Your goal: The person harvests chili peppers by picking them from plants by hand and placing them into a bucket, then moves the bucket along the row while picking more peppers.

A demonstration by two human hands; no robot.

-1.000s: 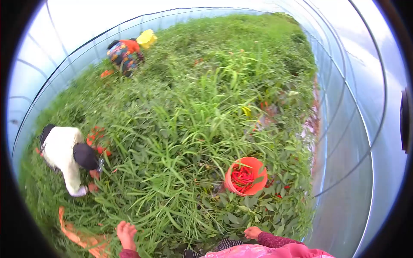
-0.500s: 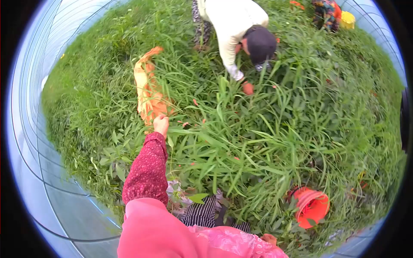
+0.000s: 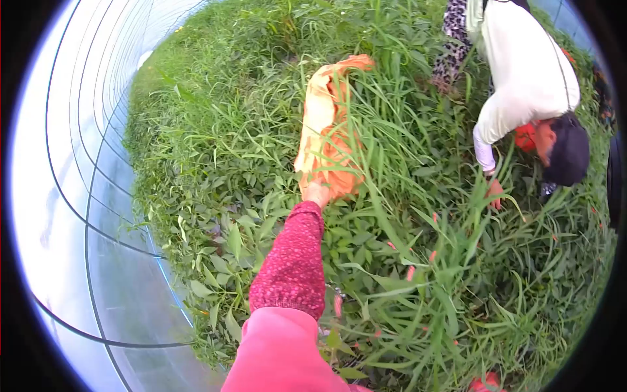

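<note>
My left hand reaches forward in a dark red patterned cuff and pink sleeve. Its fingers are closed on the near end of a crumpled orange sack, partly hidden by the folds. The sack stretches away from me over the weeds, its far end bent to the right among tall grass blades. Leafy green plants surround the hand. My right hand is out of the picture.
A co-worker in a pale top and dark cap bends over at the right, one hand down in the grass. A red container shows at the bottom edge. Curved greenhouse film borders the left. Small reddish pieces dot the grass.
The view has swung left, so the co-worker and red container sit further right and lower. My left hand has moved onto the sack's near end. My right hand has left the view.
</note>
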